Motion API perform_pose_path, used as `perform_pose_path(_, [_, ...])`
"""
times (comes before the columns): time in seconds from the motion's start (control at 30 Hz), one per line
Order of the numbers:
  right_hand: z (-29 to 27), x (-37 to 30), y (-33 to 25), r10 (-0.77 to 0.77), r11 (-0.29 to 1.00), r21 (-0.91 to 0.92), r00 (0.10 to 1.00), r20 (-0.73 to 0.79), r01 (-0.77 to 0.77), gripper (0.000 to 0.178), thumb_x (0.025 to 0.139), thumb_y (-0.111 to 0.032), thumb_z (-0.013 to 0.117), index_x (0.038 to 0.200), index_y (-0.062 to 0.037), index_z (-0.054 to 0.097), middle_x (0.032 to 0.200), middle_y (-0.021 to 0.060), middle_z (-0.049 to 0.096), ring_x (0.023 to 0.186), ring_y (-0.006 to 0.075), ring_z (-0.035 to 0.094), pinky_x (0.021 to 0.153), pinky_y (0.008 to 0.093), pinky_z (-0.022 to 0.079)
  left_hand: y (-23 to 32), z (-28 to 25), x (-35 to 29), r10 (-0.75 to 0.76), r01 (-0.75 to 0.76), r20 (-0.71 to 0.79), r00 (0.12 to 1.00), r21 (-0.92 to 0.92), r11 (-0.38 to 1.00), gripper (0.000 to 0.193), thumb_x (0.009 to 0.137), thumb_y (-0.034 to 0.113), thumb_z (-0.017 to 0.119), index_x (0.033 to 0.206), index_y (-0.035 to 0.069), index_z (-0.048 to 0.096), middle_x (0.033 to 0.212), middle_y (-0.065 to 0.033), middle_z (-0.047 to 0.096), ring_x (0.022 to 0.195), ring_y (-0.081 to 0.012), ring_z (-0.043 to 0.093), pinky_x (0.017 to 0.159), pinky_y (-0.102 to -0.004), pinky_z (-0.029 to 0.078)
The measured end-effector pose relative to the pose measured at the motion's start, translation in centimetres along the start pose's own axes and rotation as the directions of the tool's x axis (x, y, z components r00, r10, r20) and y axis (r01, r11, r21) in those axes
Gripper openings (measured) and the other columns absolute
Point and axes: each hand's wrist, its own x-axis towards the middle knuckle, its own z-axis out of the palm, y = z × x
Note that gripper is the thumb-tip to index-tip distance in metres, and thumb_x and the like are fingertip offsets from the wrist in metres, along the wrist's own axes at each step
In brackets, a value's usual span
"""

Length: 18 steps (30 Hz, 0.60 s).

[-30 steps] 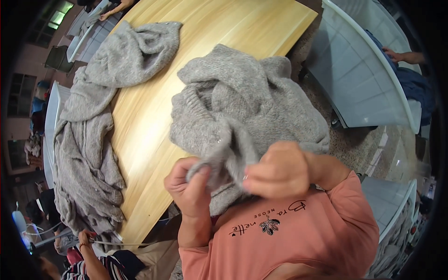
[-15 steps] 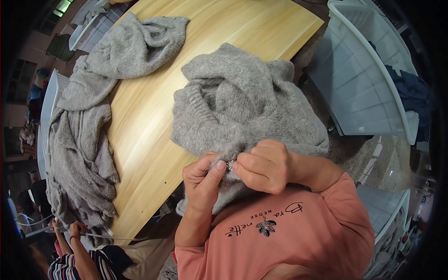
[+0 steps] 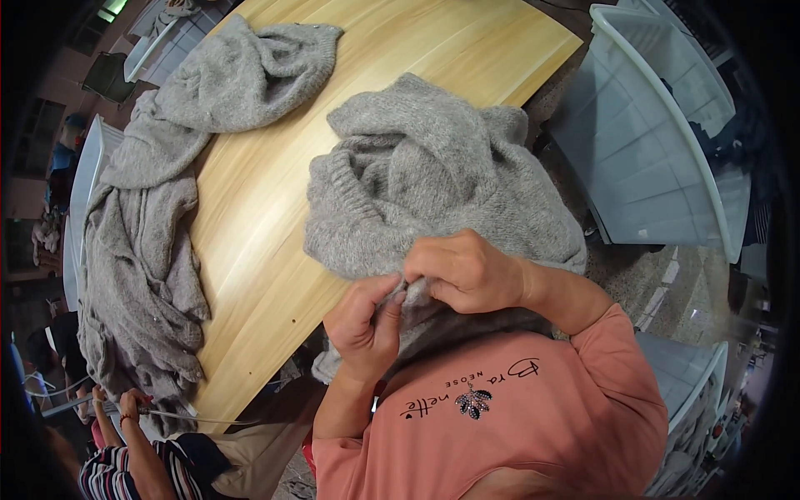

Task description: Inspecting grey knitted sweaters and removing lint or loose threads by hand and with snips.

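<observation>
A grey knitted sweater (image 3: 450, 175) lies bunched at the table's near edge and hangs down toward my lap. My left hand (image 3: 364, 321) pinches a fold of its edge between thumb and fingers. Right beside it, my right hand (image 3: 467, 271) has its fingers closed on the same bit of knit, its knuckles turned up. The fingertips of both hands almost meet there. Whatever small part lies between them is hidden by the fingers.
More grey knitwear (image 3: 150, 267) is heaped along the left side of the wooden table (image 3: 258, 208). A large pale plastic bin (image 3: 642, 142) stands at the right, another bin (image 3: 679, 367) lower right. At the lower left a person in a striped shirt (image 3: 142, 467) works by the table.
My right hand has shifted slightly up and left, over the pinched knit. The small shiny fastening seen between my fingers before is now covered.
</observation>
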Motion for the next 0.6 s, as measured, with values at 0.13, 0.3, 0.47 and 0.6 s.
perform_pose_path(0.13, [1.0, -0.4, 0.3, 0.064, 0.992, -0.108, 0.997, -0.037, -0.068, 0.025, 0.058, 0.005, 0.059, 0.081, -0.0021, 0.054, 0.069, 0.0106, 0.055, 0.058, 0.0279, 0.057, 0.049, 0.0361, 0.044, -0.4, 0.1, -0.1, 0.151, -0.144, -0.05, 0.987, 0.131, 0.981, 0.018, 0.071, -0.009, 0.063, 0.087, -0.002, 0.062, 0.076, -0.0145, 0.063, 0.063, -0.0224, 0.061, 0.055, -0.0269, 0.048])
perform_pose_path(0.3, [1.7, -0.4, -0.1, -0.018, 0.981, -0.192, 0.996, -0.084, 0.002, 0.019, 0.057, -0.001, 0.061, 0.072, -0.0042, 0.05, 0.06, 0.0078, 0.049, 0.052, 0.0262, 0.054, 0.045, 0.0356, 0.042, -0.6, 0.4, -0.6, 0.295, -0.254, -0.063, 0.953, 0.359, 0.898, 0.017, 0.073, -0.01, 0.061, 0.087, 0.0, 0.061, 0.073, -0.0143, 0.062, 0.059, -0.0234, 0.06, 0.053, -0.0283, 0.048])
perform_pose_path(0.47, [2.7, -0.4, -0.2, -0.07, 0.97, -0.243, 0.98, -0.187, 0.023, 0.019, 0.058, -0.007, 0.063, 0.064, -0.0071, 0.045, 0.057, 0.0056, 0.046, 0.049, 0.0239, 0.053, 0.044, 0.0346, 0.041, -0.6, 0.6, -0.9, 0.422, -0.353, -0.051, 0.905, 0.462, 0.813, 0.02, 0.072, -0.009, 0.059, 0.091, -0.001, 0.06, 0.071, -0.0137, 0.061, 0.056, -0.0233, 0.058, 0.049, -0.0289, 0.047])
perform_pose_path(0.6, [3.1, 0.0, 0.3, -0.104, 0.95, -0.31, 0.968, -0.228, 0.029, 0.021, 0.057, -0.008, 0.065, 0.067, -0.0062, 0.046, 0.056, 0.0057, 0.046, 0.049, 0.0245, 0.052, 0.044, 0.0345, 0.041, -0.9, 1.2, -0.8, 0.433, -0.35, -0.102, 0.896, 0.437, 0.828, 0.02, 0.072, -0.007, 0.059, 0.091, -0.003, 0.059, 0.07, -0.0138, 0.06, 0.054, -0.0243, 0.057, 0.047, -0.0301, 0.046])
